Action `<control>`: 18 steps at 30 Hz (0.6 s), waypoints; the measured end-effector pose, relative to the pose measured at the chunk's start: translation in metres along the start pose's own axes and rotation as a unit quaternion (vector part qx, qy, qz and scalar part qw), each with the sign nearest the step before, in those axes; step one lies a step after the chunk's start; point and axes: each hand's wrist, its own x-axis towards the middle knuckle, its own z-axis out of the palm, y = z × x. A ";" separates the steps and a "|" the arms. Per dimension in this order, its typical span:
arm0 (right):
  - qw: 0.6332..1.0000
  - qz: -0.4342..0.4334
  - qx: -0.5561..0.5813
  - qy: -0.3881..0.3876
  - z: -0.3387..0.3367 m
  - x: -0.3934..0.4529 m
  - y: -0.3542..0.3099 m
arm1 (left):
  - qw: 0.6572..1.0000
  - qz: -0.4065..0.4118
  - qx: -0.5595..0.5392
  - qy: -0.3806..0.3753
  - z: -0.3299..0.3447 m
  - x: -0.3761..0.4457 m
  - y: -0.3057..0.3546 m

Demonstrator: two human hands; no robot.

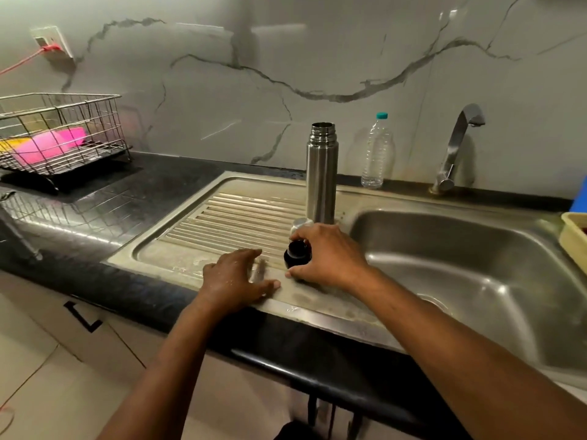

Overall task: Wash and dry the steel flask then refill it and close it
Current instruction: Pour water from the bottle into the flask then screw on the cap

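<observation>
The steel flask (321, 173) stands upright and uncapped on the ribbed drainboard (235, 217), at its back right corner just beside the sink basin (460, 268), and everything else can be placed from it. Directly in front of the flask, the right hand (330, 255) curls its fingers and thumb round a black stopper (297, 255), covering most of it; whether the stopper rests on the steel or is lifted cannot be told. Between that hand and the flask's foot a pale rounded object (301, 222) peeks out, largely hidden by the knuckles and too blurred to identify. In front and to the left of the flask, the left hand (236, 277) lies with fingers spread and relaxed on the drainboard's front rim, holding nothing, its skin flecked with wet or soapy spots. Behind and right of the flask a clear plastic bottle (377, 154) with a teal cap stands against the marble wall, and farther right is the tap (457, 144), its spout over the basin. At the frame's right edge a yellow tray (571, 239) and something blue are cut off. Far left of the flask a wire dish rack (60, 134) holds pink and yellow items, indistinct through the mesh. The ribbed surface left of the flask lies open, as does the basin to its right.
</observation>
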 end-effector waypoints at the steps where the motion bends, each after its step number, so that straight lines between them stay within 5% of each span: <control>1: 1.000 0.000 -0.006 0.008 0.003 0.001 0.000 | 1.000 0.007 0.021 -0.001 0.003 0.000 -0.002; 8: 0.996 0.036 0.082 0.010 0.003 0.001 0.005 | 0.997 0.045 0.057 0.007 0.008 -0.003 -0.004; 14: 0.947 0.092 0.294 0.096 -0.047 0.028 0.032 | 0.997 0.024 0.073 -0.015 -0.007 0.011 0.002; 18: 0.921 0.082 0.338 0.177 -0.095 0.069 0.052 | 0.997 -0.026 0.066 -0.006 -0.023 0.045 0.020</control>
